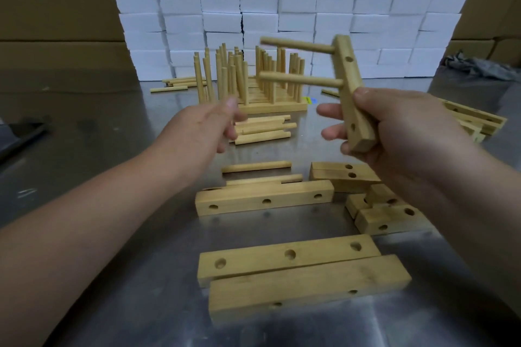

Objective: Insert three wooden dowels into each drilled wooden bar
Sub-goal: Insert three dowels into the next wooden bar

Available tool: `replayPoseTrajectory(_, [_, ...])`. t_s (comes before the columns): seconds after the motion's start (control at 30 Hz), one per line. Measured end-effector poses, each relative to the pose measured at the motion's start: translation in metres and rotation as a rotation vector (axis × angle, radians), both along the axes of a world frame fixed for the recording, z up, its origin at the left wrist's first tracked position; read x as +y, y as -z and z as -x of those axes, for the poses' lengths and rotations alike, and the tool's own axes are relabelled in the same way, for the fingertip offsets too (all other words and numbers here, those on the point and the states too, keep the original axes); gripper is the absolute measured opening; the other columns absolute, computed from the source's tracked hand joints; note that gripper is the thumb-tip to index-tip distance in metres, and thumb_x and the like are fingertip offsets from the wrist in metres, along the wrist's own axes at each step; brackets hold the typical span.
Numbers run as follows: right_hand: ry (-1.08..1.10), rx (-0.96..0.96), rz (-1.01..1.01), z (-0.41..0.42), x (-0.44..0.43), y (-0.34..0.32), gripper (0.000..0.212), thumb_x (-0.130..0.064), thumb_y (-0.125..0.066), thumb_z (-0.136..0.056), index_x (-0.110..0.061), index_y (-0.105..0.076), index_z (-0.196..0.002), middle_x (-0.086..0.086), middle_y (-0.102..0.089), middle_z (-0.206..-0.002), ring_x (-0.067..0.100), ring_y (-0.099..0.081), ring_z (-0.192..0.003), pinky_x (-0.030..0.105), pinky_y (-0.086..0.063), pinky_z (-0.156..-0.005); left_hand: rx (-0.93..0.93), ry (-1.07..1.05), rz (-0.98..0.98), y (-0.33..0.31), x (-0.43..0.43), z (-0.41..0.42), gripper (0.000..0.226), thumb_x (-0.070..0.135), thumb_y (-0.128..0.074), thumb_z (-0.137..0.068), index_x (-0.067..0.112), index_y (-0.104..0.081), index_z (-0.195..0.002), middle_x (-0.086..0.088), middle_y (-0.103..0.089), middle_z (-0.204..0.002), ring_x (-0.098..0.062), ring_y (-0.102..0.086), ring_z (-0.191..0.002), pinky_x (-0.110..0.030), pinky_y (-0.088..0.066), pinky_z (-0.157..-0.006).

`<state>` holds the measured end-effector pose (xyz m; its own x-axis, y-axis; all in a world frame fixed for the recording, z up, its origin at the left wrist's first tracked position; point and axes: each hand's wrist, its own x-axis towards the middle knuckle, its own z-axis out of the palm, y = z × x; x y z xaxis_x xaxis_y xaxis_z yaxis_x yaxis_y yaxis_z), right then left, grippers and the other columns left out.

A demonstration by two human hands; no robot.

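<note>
1. So, head view: the right hand (394,127) grips the lower end of a drilled bar (351,79), thumb on top and fingers wrapped round it. It is held almost upright in the air above the tabletop (112,149).
2. We see two dowels seated in that bar, the upper dowel (296,46) and the lower dowel (298,80), both sticking out to the left.
3. Left hand (205,127) is blurred, fingertips at the left ends of a loose dowel pile (265,129); we cannot tell if it pinches one.
4. Two more single dowels (256,167) lie nearer us.
5. Empty bars lie flat: a middle bar (262,201), a near pair (282,258) and a right heap (389,217).
6. Finished bars with upright dowels (253,84) stand at the back, before white boxes (282,8).
</note>
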<state>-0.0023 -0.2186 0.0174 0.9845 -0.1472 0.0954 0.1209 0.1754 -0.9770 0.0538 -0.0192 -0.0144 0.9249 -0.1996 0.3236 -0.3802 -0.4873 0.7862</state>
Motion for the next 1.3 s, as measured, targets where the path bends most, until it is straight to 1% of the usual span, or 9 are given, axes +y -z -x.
replayPoseTrajectory(0.1, [0.035,0.033,-0.095,-0.003,-0.001,-0.003,0.02,-0.02,-0.038,-0.1,-0.012,-0.051,-0.087,0.003,-0.069,-0.083,0.008,-0.064,-0.05,0.014,-0.048,-0.044,0.164,-0.002,-0.389,0.002,0.005,-0.005,0.016,0.046,-0.053,-0.085,0.04,-0.065,-0.078,0.021,-0.06,-0.081,0.001,-0.053,-0.077,-0.018,-0.038,-0.065])
replayPoseTrajectory(0.2, [0.028,0.045,-0.127,-0.004,0.002,0.0,0.018,-0.019,-0.039,-0.099,-0.014,-0.05,-0.086,0.005,-0.07,-0.087,0.01,-0.067,-0.054,0.017,-0.052,-0.047,0.212,0.009,-0.518,0.002,0.002,-0.004,0.009,0.039,-0.066,-0.08,0.044,-0.063,-0.072,0.025,-0.059,-0.074,0.003,-0.055,-0.073,-0.011,-0.034,-0.055])
replayPoseTrajectory(0.37, [0.053,0.084,-0.195,-0.004,0.006,0.0,0.018,-0.016,-0.039,-0.099,-0.014,-0.048,-0.084,0.011,-0.068,-0.093,0.015,-0.068,-0.06,0.024,-0.057,-0.055,0.131,-0.01,-0.468,0.004,0.003,-0.004,0.012,0.029,-0.066,-0.081,0.039,-0.064,-0.075,0.016,-0.062,-0.077,-0.002,-0.057,-0.075,-0.016,-0.039,-0.058])
replayPoseTrajectory(0.53, [0.079,0.088,-0.204,-0.007,0.008,-0.002,0.009,-0.016,-0.038,-0.1,-0.013,-0.046,-0.097,0.011,-0.066,-0.093,0.016,-0.065,-0.068,0.023,-0.055,-0.059,-0.045,-0.007,-0.168,-0.005,-0.006,0.01,0.014,0.031,-0.061,-0.083,0.042,-0.06,-0.074,0.013,-0.063,-0.075,-0.002,-0.058,-0.073,-0.013,-0.04,-0.059])
replayPoseTrajectory(0.63, [0.109,0.077,-0.186,-0.007,0.008,-0.002,0.01,-0.015,-0.038,-0.1,-0.013,-0.047,-0.097,0.009,-0.066,-0.09,0.014,-0.066,-0.07,0.023,-0.056,-0.061,-0.109,0.054,-0.07,-0.009,-0.012,0.019,0.012,0.032,-0.06,-0.079,0.041,-0.062,-0.072,0.017,-0.063,-0.077,-0.005,-0.059,-0.072,-0.024,-0.05,-0.064])
replayPoseTrajectory(0.83, [0.148,0.075,-0.15,-0.005,0.005,0.0,0.019,-0.015,-0.04,-0.099,-0.017,-0.05,-0.083,0.009,-0.069,-0.09,0.012,-0.069,-0.067,0.024,-0.058,-0.063,-0.175,0.099,-0.039,-0.012,-0.014,0.028,0.015,0.031,-0.056,-0.081,0.044,-0.061,-0.074,0.024,-0.063,-0.079,0.002,-0.057,-0.072,-0.018,-0.047,-0.056])
replayPoseTrajectory(0.93, [0.124,0.061,-0.138,-0.005,0.005,0.003,0.017,-0.015,-0.042,-0.098,-0.017,-0.052,-0.084,0.009,-0.071,-0.09,0.016,-0.071,-0.075,0.025,-0.058,-0.063,-0.201,0.122,-0.033,-0.012,-0.018,0.033,0.011,0.04,-0.051,-0.073,0.045,-0.061,-0.074,0.018,-0.063,-0.083,-0.004,-0.057,-0.075,-0.014,-0.046,-0.058])
replayPoseTrajectory(1.03, [0.106,0.052,-0.138,-0.004,0.006,0.003,0.016,-0.015,-0.042,-0.098,-0.017,-0.051,-0.085,0.009,-0.071,-0.089,0.016,-0.071,-0.072,0.027,-0.059,-0.064,-0.205,0.134,-0.041,-0.01,-0.019,0.035,0.012,0.042,-0.05,-0.07,0.047,-0.061,-0.073,0.019,-0.062,-0.083,-0.005,-0.057,-0.076,-0.015,-0.046,-0.06])
replayPoseTrajectory(1.3, [0.103,0.02,-0.147,-0.003,0.01,0.006,0.011,-0.017,-0.043,-0.098,-0.016,-0.052,-0.103,0.009,-0.07,-0.092,0.018,-0.071,-0.076,0.027,-0.059,-0.061,-0.262,0.165,-0.052,-0.009,-0.02,0.035,0.019,0.031,-0.054,-0.08,0.048,-0.059,-0.078,0.026,-0.06,-0.074,0.006,-0.053,-0.067,-0.004,-0.04,-0.056])
